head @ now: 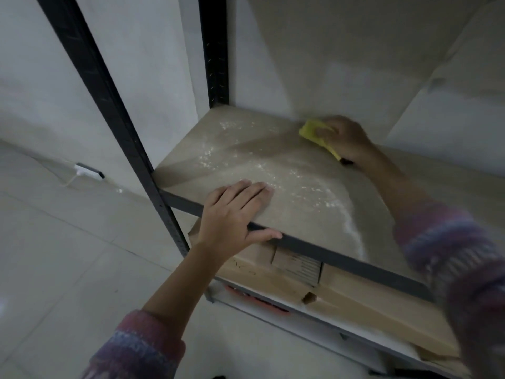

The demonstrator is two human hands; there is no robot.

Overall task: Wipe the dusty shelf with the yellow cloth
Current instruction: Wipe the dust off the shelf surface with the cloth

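- Right hand (pixel 345 139), upper right of centre, is curled round the yellow cloth (pixel 311 131) and presses it onto the rear of the shelf (pixel 273 165), close to the wall
- Left hand (pixel 232 212), mid-frame, lies flat-fingered on the shelf's front edge, thumb along the dark rail (pixel 341 258), grasping nothing
- The cloth looks soft, light and floppy; probably best bunched under the palm
- White dust (pixel 352 231) speckles the board's middle, with a ridge lower right
- Cardboard boxes (pixel 355 305) sit below

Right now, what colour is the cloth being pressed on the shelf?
Bright yellow, seen in the head view: the cloth is under the right hand.
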